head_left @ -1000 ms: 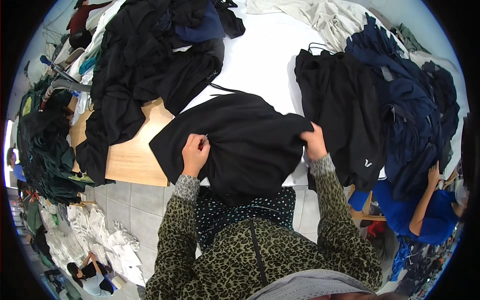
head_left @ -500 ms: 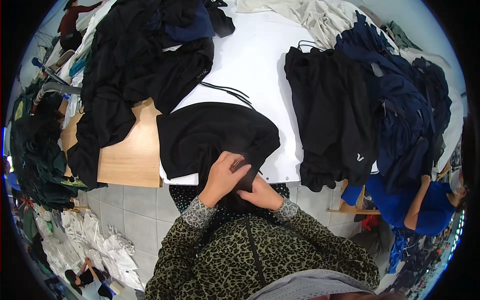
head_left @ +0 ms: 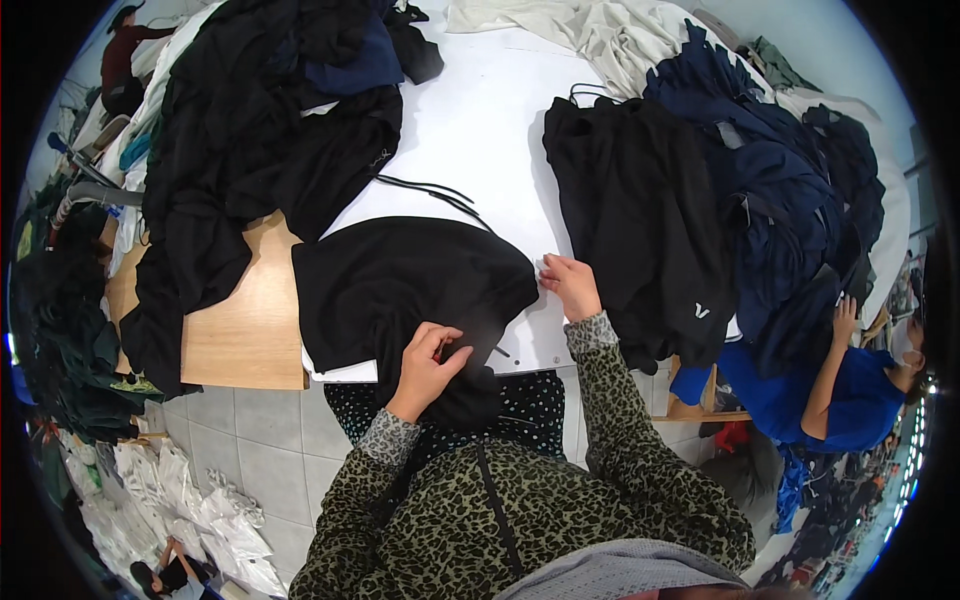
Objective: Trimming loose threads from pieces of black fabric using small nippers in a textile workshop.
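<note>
A black garment [head_left: 400, 275] lies partly bunched on the white table top in front of me, its near end hanging over the edge. My left hand [head_left: 428, 368] rests over its near folds with curled fingers, thumb close to the forefinger; what is in them, if anything, is too small to name. Just off the garment's right edge, above the white surface, is my right hand [head_left: 572, 286]. Its fingers are bent and drawn together toward the thumb, and I cannot make out anything between them.
Black garments [head_left: 255, 130] are heaped at the left, one with a dark drawstring [head_left: 430, 185]. To the right lies a stack of black clothing [head_left: 640, 220] beside a navy pile [head_left: 790, 200]. Pale cloth [head_left: 580, 30] covers the far end. A person in blue [head_left: 855, 400] works at the right.
My right hand has left the garment's near folds and moved up and right, past its right edge. The left hand has shifted slightly down and left, staying over the cloth.
</note>
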Demonstrator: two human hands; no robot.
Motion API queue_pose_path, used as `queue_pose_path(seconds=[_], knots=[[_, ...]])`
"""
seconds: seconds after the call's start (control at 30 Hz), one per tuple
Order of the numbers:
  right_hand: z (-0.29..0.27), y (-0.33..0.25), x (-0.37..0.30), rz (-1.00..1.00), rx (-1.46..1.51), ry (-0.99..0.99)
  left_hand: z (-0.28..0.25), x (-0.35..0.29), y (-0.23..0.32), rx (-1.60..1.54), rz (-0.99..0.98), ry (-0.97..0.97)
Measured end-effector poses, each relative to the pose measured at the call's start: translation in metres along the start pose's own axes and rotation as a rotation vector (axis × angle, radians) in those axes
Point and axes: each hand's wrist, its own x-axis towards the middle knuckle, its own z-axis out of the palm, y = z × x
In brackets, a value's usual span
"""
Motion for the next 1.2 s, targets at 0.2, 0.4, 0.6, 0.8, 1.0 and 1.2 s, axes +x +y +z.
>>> queue_pose_path(seconds=[0.2, 0.4, 0.6, 0.8, 1.0, 1.2], knots=[[0.012, -0.010, 0.005, 0.122, -0.144, -0.078, 0.001, -0.001, -0.005, -0.013, -0.010, 0.019], [0.029, -0.016, -0.013, -0.002, -0.070, -0.020, 0.002, -0.002, -0.005, -0.024, -0.016, 0.038], [0.032, -0.019, -0.035, -0.148, 0.162, -0.055, -0.008, 0.006, 0.002, -0.038, -0.026, -0.037], [-0.009, -0.040, -0.058, -0.198, 0.216, -0.268, -0.024, 0.020, 0.020, 0.016, -0.050, -0.101], [-0.021, -0.028, -0.082, -0.031, -0.649, -0.148, -0.018, 0.032, 0.037, 0.031, -0.072, -0.002], [0.017, 0.007, -0.054, -0.821, -1.068, -0.033, 0.027, -0.021, 0.075, 0.462, 0.110, -0.245]])
